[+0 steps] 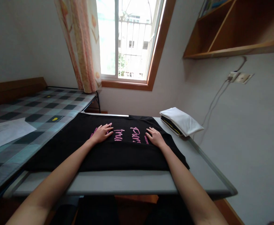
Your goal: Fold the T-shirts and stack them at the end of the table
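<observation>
A black T-shirt [125, 157] with pink lettering lies spread sideways over the white table [122, 182]. My left hand [101, 132] rests flat on the cloth, its fingers apart, covering part of the print on the left. On the other side of the lettering, my right hand [155, 137] also lies on the shirt with fingers spread. Neither hand grips the fabric. The shirt's near edge runs a little back from the table's front edge, and its left end reaches toward the bed.
A folded stack of white and black cloth [181, 121] sits at the table's back right. To the left is a bed with a checked sheet [64, 100] and a paper [7, 132] on it. A window [132, 40] is ahead; a shelf [235, 47] hangs at upper right.
</observation>
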`<state>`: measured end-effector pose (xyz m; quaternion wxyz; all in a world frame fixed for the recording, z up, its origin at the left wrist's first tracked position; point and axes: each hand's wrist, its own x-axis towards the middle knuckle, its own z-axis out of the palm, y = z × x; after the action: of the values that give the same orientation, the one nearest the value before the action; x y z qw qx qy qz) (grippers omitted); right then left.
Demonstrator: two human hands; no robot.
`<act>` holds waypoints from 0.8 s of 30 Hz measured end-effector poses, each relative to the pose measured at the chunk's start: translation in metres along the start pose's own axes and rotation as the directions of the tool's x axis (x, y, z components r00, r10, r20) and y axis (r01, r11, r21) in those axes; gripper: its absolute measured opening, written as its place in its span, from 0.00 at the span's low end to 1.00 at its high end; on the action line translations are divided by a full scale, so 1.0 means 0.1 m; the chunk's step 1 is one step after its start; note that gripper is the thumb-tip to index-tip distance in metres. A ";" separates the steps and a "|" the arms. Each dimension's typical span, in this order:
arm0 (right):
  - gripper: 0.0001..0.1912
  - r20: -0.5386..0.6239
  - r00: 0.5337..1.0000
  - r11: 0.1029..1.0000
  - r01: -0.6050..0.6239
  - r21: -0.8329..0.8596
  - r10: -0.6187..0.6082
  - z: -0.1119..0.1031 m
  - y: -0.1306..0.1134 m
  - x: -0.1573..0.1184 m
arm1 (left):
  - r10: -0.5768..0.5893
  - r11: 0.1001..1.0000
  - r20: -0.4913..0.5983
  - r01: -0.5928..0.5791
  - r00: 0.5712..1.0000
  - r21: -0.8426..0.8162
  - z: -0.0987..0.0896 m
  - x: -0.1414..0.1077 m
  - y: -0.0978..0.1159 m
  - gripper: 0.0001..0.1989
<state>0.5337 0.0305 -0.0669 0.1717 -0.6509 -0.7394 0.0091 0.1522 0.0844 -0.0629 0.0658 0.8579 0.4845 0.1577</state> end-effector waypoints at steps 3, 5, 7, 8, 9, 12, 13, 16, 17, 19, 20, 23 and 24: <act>0.23 -0.019 1.000 0.999 0.003 0.039 -0.002 -0.03 0.01 -0.03 | -0.013 1.000 -0.061 0.013 0.998 -0.007 -0.03 -0.03 -0.01 0.22; 0.22 -0.018 1.000 0.999 0.000 0.049 0.001 -0.03 0.01 -0.03 | -0.007 0.999 -0.073 0.004 0.997 -0.031 -0.05 -0.05 -0.02 0.22; 0.22 -0.013 1.000 0.999 -0.003 0.053 0.004 -0.03 0.02 -0.03 | -0.009 0.999 -0.071 0.005 0.997 -0.048 -0.05 -0.07 -0.02 0.22; 0.23 -0.010 1.000 0.998 -0.005 0.055 0.006 -0.02 0.02 -0.03 | -0.016 0.999 -0.067 0.013 0.998 -0.047 -0.05 -0.08 -0.02 0.22; 0.23 -0.009 1.000 0.998 -0.006 0.057 0.007 -0.01 0.02 -0.03 | -0.025 0.999 -0.062 0.022 0.998 -0.042 -0.06 -0.09 -0.02 0.22; 0.22 -0.017 1.000 0.998 -0.012 0.058 0.013 0.00 0.00 -0.04 | -0.035 0.999 -0.046 0.034 0.998 -0.032 -0.07 -0.10 0.00 0.22; 0.22 -0.020 1.000 0.999 -0.013 0.052 0.015 0.00 -0.01 -0.05 | -0.035 0.999 -0.039 0.034 0.999 -0.034 -0.08 -0.10 0.00 0.22; 0.20 -0.035 0.999 1.000 -0.017 0.004 0.017 -0.05 -0.07 -0.04 | -0.054 0.998 -0.014 0.054 0.998 -0.037 -0.09 -0.10 0.02 0.22; 0.20 -0.038 0.999 1.000 -0.018 -0.022 0.017 -0.07 -0.09 -0.02 | -0.062 0.997 -0.009 0.061 0.998 -0.038 -0.09 -0.10 0.02 0.22; 0.18 -0.033 0.999 0.996 -0.033 -0.079 0.031 -0.14 -0.11 0.06 | -0.066 0.997 -0.009 0.065 0.998 -0.042 -0.08 -0.10 0.02 0.21; 0.18 -0.028 0.999 0.994 -0.046 -0.102 0.043 -0.17 -0.12 0.12 | -0.062 0.997 -0.012 0.062 0.998 -0.044 -0.08 -0.10 0.02 0.21; 0.18 -0.029 0.995 0.986 -0.098 -0.135 0.095 -0.24 -0.08 0.39 | -0.048 0.998 -0.021 0.047 0.999 -0.044 -0.07 -0.10 0.02 0.21; 0.18 -0.036 0.993 0.984 -0.118 -0.136 0.114 -0.25 -0.05 0.50 | -0.043 0.998 -0.024 0.042 0.999 -0.042 -0.07 -0.10 0.02 0.21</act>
<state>0.5307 0.0727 -0.0298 0.1359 -0.7032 -0.6967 -0.0409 0.1470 0.0745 -0.0582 0.0808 0.8439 0.5001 0.1766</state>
